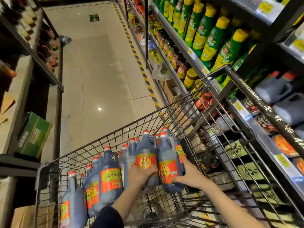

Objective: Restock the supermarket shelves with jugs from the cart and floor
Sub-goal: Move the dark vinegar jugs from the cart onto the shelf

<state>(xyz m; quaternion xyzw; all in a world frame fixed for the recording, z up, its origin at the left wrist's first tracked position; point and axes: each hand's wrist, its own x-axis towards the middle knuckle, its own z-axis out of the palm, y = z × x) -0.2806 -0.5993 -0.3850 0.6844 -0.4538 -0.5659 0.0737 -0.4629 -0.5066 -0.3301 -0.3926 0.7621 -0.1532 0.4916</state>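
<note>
A wire shopping cart (164,116) holds several dark jugs with red caps and orange-red labels. My left hand (139,176) grips the base of one jug (145,152), lifted above the cart. My right hand (189,176) grips the lower part of a second jug (167,162) right beside the first. More jugs (108,176) stand packed in the cart's left half. On the right-hand shelf (256,129), grey jugs (271,89) of the same shape lie behind the cart handle (256,102).
Green bottles with yellow caps (212,38) fill the upper right shelves, jars (189,78) sit below them. The tiled aisle floor (98,71) runs ahead, edged with a yellow-black stripe. A green carton (32,135) sits on the left shelving.
</note>
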